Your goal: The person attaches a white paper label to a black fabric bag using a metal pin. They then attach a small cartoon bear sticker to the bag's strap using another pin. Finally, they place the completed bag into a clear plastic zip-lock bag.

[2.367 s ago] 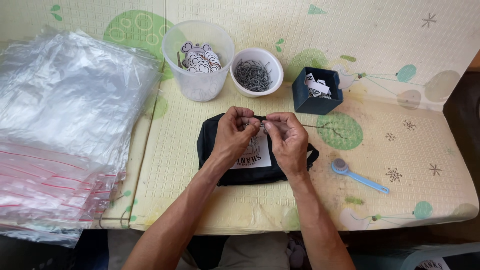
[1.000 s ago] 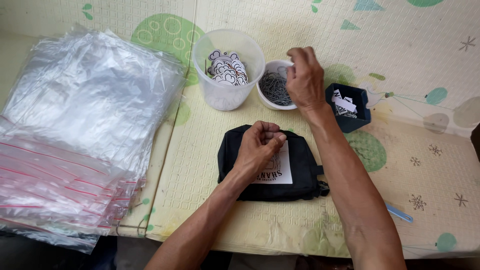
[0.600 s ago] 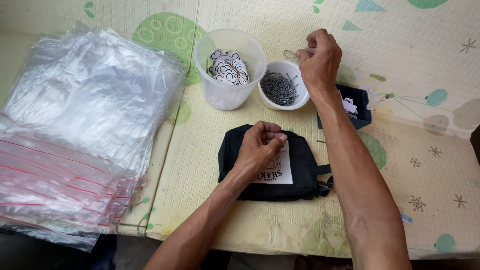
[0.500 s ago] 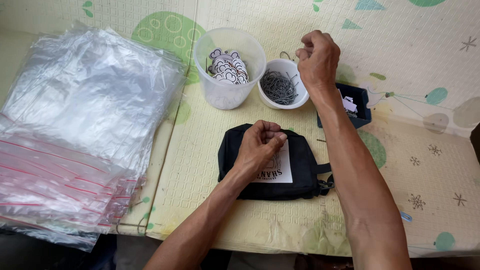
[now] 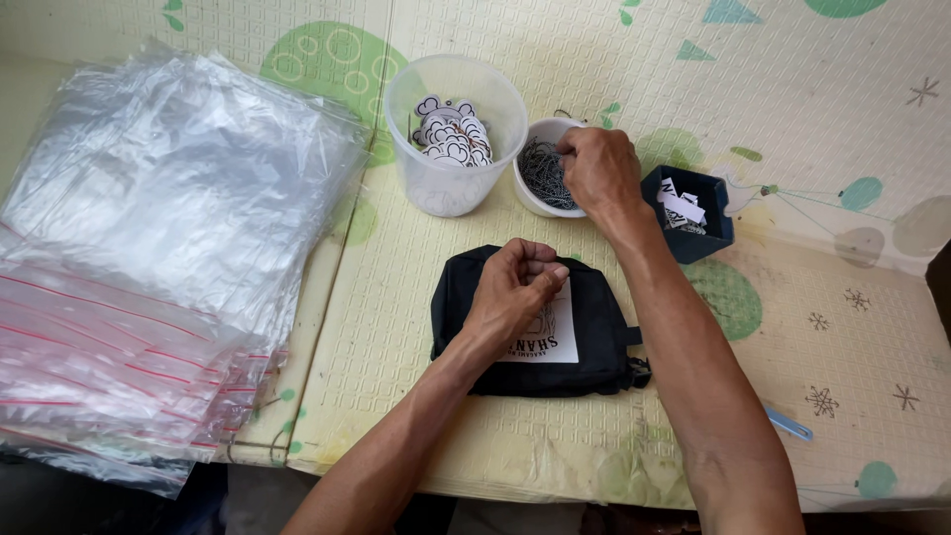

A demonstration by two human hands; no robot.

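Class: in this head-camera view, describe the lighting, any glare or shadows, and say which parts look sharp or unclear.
Head view: soft, even daylight; faint shadows under the left hand and right hand; pale sheen on the stack of plastic bags; black pouch and mat texture sharp; the fine contents of the white bowl are too small to resolve.

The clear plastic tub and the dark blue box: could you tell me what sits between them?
In the head view, a small white bowl of thin metal bits sits between the clear tub and the blue box, with the right hand reaching into it.
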